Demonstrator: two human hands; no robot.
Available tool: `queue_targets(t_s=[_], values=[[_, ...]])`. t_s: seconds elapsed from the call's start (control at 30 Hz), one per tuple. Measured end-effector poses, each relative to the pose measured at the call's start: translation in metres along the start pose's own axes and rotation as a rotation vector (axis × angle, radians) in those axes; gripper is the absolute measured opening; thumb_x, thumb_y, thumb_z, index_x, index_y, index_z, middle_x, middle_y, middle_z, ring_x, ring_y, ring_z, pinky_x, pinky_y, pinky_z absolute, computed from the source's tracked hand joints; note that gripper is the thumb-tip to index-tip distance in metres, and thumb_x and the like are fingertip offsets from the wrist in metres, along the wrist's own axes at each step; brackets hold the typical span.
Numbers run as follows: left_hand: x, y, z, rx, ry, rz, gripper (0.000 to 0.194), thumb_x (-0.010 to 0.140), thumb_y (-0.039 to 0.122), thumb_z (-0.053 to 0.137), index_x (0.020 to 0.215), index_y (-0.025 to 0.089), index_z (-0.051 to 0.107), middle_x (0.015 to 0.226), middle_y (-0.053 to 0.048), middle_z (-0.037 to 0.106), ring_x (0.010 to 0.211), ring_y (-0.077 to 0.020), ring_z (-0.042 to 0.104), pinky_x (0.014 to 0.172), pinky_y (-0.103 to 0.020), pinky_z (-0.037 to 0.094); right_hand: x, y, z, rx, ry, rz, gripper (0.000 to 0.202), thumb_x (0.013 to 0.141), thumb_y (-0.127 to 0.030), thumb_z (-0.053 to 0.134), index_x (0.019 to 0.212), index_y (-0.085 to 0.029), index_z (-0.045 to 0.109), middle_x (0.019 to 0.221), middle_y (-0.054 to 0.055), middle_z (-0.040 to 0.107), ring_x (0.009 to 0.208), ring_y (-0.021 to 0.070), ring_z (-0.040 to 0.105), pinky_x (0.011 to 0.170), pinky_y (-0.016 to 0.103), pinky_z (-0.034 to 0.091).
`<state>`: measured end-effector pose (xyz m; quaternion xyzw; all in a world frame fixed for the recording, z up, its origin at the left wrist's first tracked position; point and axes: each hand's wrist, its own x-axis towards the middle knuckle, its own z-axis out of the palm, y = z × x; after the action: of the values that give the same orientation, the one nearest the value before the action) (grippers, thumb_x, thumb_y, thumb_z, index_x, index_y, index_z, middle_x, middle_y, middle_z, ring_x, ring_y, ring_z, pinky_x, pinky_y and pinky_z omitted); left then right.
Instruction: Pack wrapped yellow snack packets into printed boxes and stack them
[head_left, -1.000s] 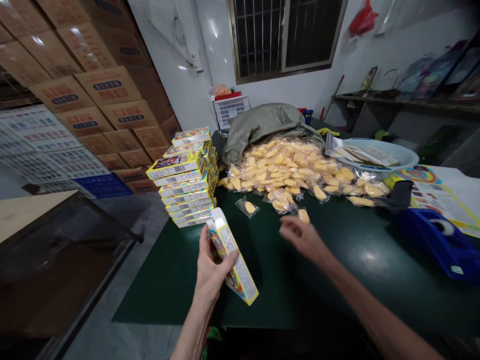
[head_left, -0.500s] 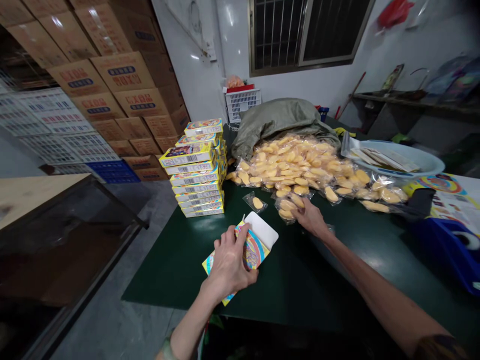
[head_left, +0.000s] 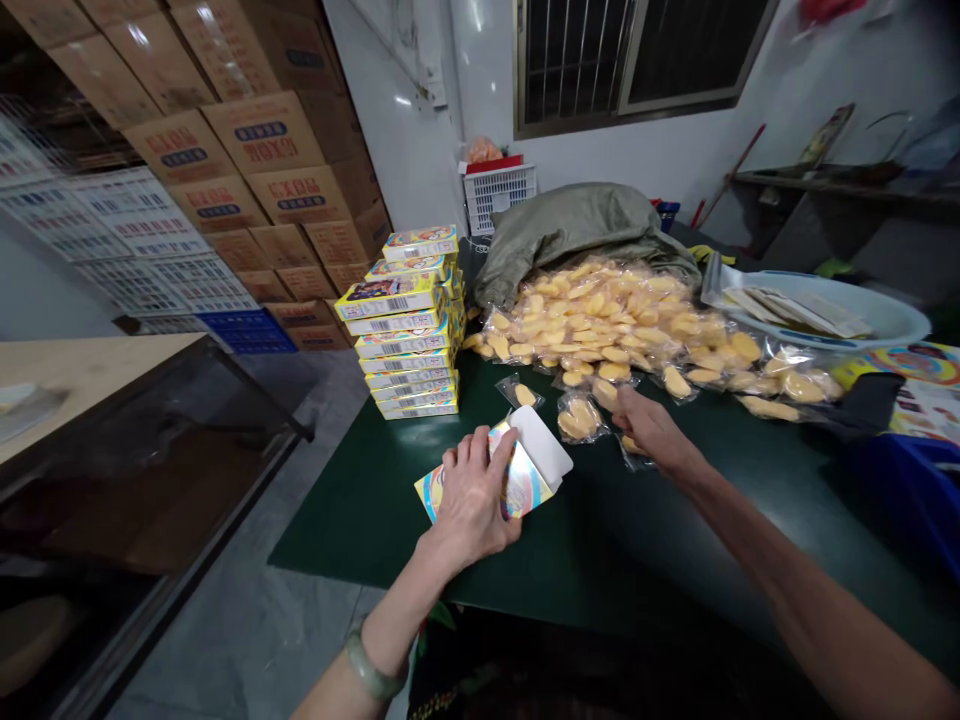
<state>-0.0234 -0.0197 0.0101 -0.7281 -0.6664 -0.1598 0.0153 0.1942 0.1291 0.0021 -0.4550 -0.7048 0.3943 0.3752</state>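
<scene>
My left hand (head_left: 476,495) is wrapped over a small yellow and blue box (head_left: 529,485), whose white end flap (head_left: 541,445) stands open toward the upper right. My right hand (head_left: 649,430) has its fingers pressed together on a clear-wrapped yellow piece (head_left: 606,392) at the near edge of the heap. Several wrapped pieces (head_left: 579,416) lie bunched just left of that hand, and another (head_left: 634,447) lies partly under it. A single wrapped piece (head_left: 523,394) rests beyond the box flap. The big heap of wrapped pieces (head_left: 600,310) spills from a grey-green sack (head_left: 577,225).
A stack of yellow boxes (head_left: 409,350) stands left of the heap on the dark green table (head_left: 345,520). At the right are a light blue basin (head_left: 892,320) and a blue object (head_left: 911,490). Cartons (head_left: 277,140) rise behind at the left; a wooden table (head_left: 97,365) stands nearer.
The camera view has shifted. My right hand has moved off the bunched pieces to the right, and its fingers have closed more. My left hand still holds the box.
</scene>
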Motion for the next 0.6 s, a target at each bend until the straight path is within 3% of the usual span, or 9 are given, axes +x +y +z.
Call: queue_targets(t_s=[0.07,0.17,0.27,0.4,0.5,0.6], values=[[-0.001,0.001,-0.001,0.000,-0.005,0.022,0.096,0.052,0.025,0.061,0.140,0.019,0.024,0.133,-0.018,0.033,0.116,-0.0352,0.038,0.091,-0.047,0.033,-0.013,-0.024,0.004,-0.066,-0.089,-0.090,0.043,0.089,-0.054,0.032,0.074,-0.019,0.051,0.068,0.001,0.054,0.063,0.0134,0.049,0.056,0.025,0.039],[-0.003,0.001,-0.001,-0.010,0.001,0.035,0.098,0.052,0.023,0.060,0.141,0.017,0.022,0.135,-0.018,0.032,0.118,-0.0356,0.036,0.093,-0.048,0.032,-0.028,-0.046,0.010,-0.234,-0.188,-0.199,0.026,0.084,-0.040,0.046,0.090,-0.017,0.057,0.073,0.002,0.059,0.059,0.0131,0.050,0.057,0.025,0.040],[-0.007,0.001,-0.001,-0.020,0.010,0.062,0.099,0.051,0.021,0.059,0.141,0.017,0.021,0.137,-0.018,0.031,0.121,-0.0361,0.034,0.095,-0.049,0.030,-0.032,-0.049,0.011,-0.414,-0.218,-0.276,0.024,0.080,-0.026,0.048,0.099,-0.018,0.059,0.089,0.005,0.064,0.065,0.0140,0.054,0.061,0.026,0.041],[-0.014,0.005,0.000,-0.054,0.005,0.142,0.098,0.050,0.020,0.059,0.141,0.019,0.022,0.137,-0.018,0.032,0.122,-0.0368,0.034,0.096,-0.051,0.030,-0.027,-0.053,0.017,-0.562,-0.436,-0.334,0.023,0.079,-0.017,0.046,0.094,-0.018,0.063,0.092,0.007,0.065,0.081,0.0189,0.058,0.073,0.032,0.043],[-0.019,0.009,0.000,-0.097,0.038,0.160,0.100,0.051,0.019,0.059,0.142,0.021,0.018,0.137,-0.018,0.032,0.121,-0.0362,0.036,0.095,-0.050,0.031,-0.032,-0.069,0.032,-0.434,-0.511,-0.396,0.025,0.081,-0.018,0.045,0.101,-0.016,0.061,0.096,0.009,0.064,0.088,0.0205,0.059,0.079,0.035,0.046],[-0.022,0.003,0.000,-0.121,0.110,0.085,0.099,0.054,0.022,0.060,0.142,0.022,0.015,0.136,-0.017,0.032,0.119,-0.0353,0.038,0.094,-0.048,0.033,-0.037,-0.077,0.042,-0.119,-0.534,-0.465,0.039,0.084,-0.022,0.043,0.123,-0.017,0.050,0.116,0.012,0.059,0.104,0.0199,0.057,0.080,0.033,0.049]])
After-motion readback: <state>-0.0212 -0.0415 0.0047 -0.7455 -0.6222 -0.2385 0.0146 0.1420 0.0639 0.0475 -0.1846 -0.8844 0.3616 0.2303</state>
